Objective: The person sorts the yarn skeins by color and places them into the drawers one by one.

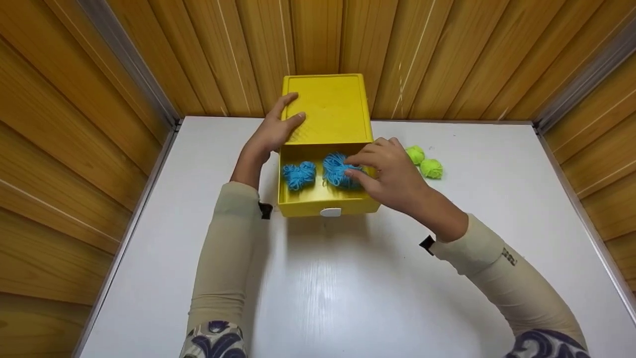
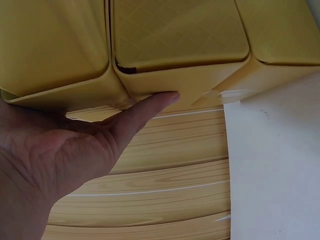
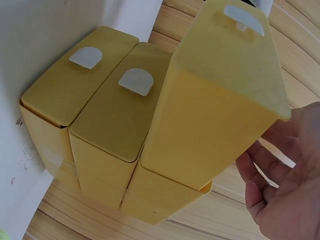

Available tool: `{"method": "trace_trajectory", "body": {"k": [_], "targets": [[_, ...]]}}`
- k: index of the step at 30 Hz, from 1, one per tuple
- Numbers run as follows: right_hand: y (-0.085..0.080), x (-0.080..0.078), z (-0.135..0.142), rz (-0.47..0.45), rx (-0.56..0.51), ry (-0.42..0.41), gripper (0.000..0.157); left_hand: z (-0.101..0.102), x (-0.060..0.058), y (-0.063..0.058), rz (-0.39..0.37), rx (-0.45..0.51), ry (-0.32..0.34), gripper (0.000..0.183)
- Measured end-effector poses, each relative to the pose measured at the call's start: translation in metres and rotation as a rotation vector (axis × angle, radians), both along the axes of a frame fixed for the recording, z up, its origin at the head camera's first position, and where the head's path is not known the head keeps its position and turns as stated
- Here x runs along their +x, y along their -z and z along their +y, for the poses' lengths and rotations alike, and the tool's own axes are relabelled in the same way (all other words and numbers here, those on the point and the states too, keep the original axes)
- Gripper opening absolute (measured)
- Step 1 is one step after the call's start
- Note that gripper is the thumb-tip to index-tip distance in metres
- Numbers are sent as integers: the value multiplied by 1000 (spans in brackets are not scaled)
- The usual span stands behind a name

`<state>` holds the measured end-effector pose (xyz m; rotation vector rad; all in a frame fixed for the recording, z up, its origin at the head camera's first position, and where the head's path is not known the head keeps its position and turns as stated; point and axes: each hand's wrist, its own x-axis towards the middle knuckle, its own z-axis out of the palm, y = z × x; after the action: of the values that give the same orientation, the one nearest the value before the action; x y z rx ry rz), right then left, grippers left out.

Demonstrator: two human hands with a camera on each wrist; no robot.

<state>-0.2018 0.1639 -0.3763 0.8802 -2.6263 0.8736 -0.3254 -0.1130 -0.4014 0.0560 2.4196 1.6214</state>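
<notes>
A yellow drawer unit [image 1: 325, 109] stands against the back wall. Its top drawer [image 1: 329, 208] is pulled out toward the person and has a white tab handle. Two bundles of blue yarn lie inside, a left bundle [image 1: 299, 175] and a larger right bundle [image 1: 336, 169]. My left hand [image 1: 275, 130] rests along the unit's left upper edge with straight fingers; in the left wrist view its thumb [image 2: 150, 107] presses the side. Over the drawer's right side, my right hand [image 1: 392, 171] pinches the right bundle between thumb and index finger. The right wrist view hides the yarn behind the drawer wall.
Two lime-green yarn balls [image 1: 431, 168] lie on the white table [image 1: 318, 278] to the right of the unit. Below the pulled-out drawer, closed drawers [image 3: 112, 107] show white tabs. Wood-patterned panels [image 1: 318, 35] enclose the back and sides.
</notes>
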Motion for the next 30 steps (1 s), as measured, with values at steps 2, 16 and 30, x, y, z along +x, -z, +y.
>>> {"method": "trace_trajectory", "body": {"k": [2, 16, 30], "targets": [[0, 5, 1, 41, -42, -9, 22, 0, 0, 0, 3, 0, 1, 63], [20, 42, 0, 335, -268, -48, 16, 2, 1, 1, -13, -3, 0, 64], [54, 67, -12, 307, -340, -80, 20, 2, 2, 1, -9, -8, 0, 63]]}}
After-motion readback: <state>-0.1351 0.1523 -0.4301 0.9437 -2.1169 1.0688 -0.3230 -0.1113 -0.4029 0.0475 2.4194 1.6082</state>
